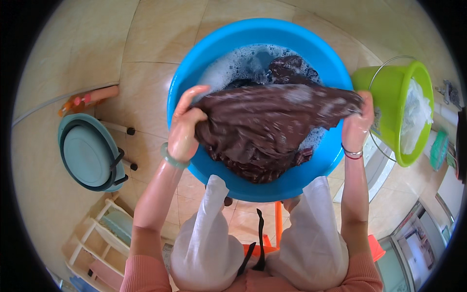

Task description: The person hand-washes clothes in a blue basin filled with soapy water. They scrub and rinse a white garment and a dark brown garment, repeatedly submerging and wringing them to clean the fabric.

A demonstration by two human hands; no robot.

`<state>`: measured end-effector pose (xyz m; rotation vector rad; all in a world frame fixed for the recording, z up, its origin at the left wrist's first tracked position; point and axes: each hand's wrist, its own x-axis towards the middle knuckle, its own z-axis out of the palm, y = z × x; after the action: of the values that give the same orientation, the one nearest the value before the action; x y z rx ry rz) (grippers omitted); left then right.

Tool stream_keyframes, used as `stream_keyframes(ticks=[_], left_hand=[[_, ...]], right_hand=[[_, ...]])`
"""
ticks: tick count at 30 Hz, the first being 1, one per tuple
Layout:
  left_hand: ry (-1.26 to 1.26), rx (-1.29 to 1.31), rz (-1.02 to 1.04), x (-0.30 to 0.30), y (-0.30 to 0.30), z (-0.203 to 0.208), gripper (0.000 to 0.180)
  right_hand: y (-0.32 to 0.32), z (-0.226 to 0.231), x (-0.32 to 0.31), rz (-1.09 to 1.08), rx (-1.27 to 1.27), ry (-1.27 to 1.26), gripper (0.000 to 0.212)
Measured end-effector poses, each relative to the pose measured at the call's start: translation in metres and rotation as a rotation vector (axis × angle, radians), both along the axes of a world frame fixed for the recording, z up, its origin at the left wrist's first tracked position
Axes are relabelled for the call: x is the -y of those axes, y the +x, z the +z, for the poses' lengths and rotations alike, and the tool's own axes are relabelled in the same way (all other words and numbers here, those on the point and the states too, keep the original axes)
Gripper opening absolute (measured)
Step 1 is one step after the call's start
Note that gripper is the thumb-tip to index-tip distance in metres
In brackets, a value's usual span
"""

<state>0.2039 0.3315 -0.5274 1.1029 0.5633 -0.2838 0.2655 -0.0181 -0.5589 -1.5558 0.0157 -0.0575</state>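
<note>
A wet dark brown garment (272,121) with suds on it is stretched between both hands above a blue wash basin (228,46). My left hand (187,124) grips its left end; a pale green bangle sits on that wrist. My right hand (357,121) grips the right end at the basin's right rim; thin bracelets circle that wrist. Soapy water with foam (233,65) fills the back of the basin, and more dark cloth (289,68) lies in it. The garment's lower folds hang over the basin's near edge.
A lime green bucket (389,92) with a wire handle and white plastic inside stands right of the basin. A teal stool-like round thing (87,151) stands at the left, an orange bottle (87,100) behind it. A white rack (102,233) is at lower left. The floor is beige tile.
</note>
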Motion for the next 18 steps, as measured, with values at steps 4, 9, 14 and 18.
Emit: stream_keyframes(ticks=[4,9,14,18], left_hand=[[0.085,0.001,0.428,0.022,0.02,-0.056,0.043],[0.875,0.483,-0.195,0.063,0.039,-0.121,0.079],[0.7,0.038,-0.32,0.056,0.044,-0.167,0.066],[0.625,-0.106,-0.233,0.053,0.056,-0.206,0.052]], right_hand=[[0.036,-0.007,-0.062,0.049,0.033,-0.287,0.057],[0.049,-0.061,-0.122,0.405,0.237,-0.914,0.054],[0.034,-0.12,-0.139,0.646,0.222,-1.369,0.054],[0.067,-0.179,-0.152,0.669,0.082,-1.505,0.045]])
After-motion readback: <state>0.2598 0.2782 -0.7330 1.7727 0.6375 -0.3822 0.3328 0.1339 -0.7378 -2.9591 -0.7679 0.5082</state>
